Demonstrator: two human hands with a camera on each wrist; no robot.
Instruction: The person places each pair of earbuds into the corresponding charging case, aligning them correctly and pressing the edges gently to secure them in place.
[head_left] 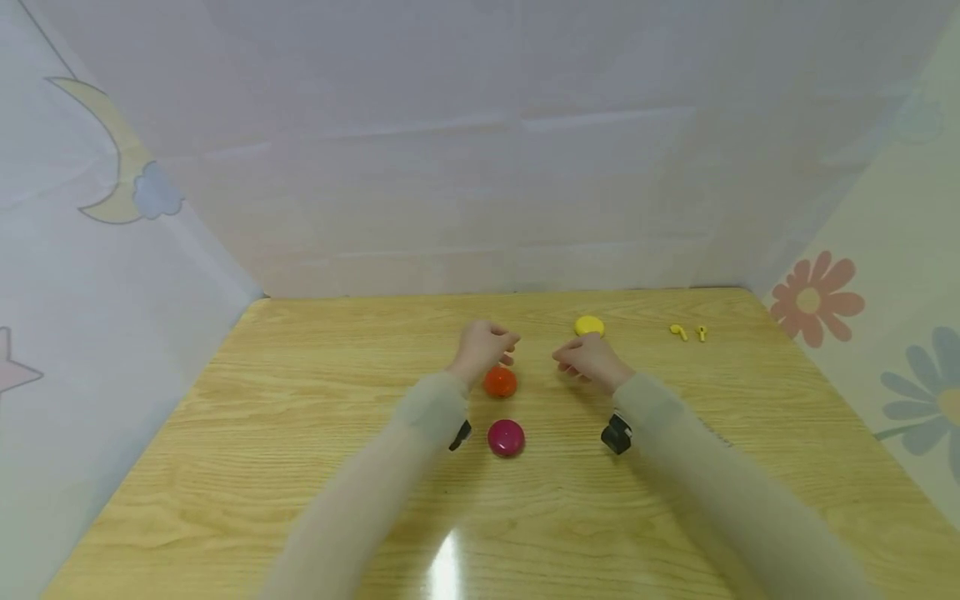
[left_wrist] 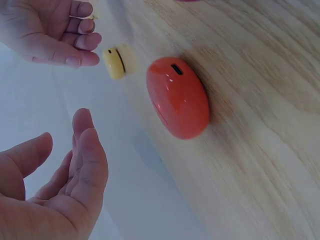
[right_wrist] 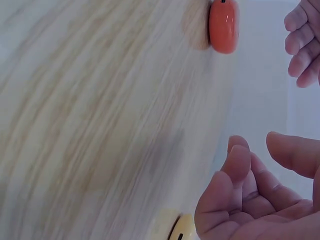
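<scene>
My left hand [head_left: 482, 348] hovers over the table just beyond a glossy orange-red earbud case [head_left: 500, 382]. Its fingers are loosely bent and hold nothing; a gap between thumb and fingers shows in the left wrist view. Across from it, my right hand [head_left: 592, 360] is in the air with bent fingers and nothing between them. A yellow earbud case [head_left: 589, 326] lies right behind that hand, partly covered by it in the head view. Nearer to me is a magenta earbud case [head_left: 506, 437]. A slot shows on the orange-red case [left_wrist: 178, 97] in the left wrist view.
Two yellow earbuds [head_left: 678, 332] lie apart at the far right of the wooden table [head_left: 300, 400]. Pale cloth walls stand along the back and both sides. Each wrist wears a dark camera [head_left: 617, 434].
</scene>
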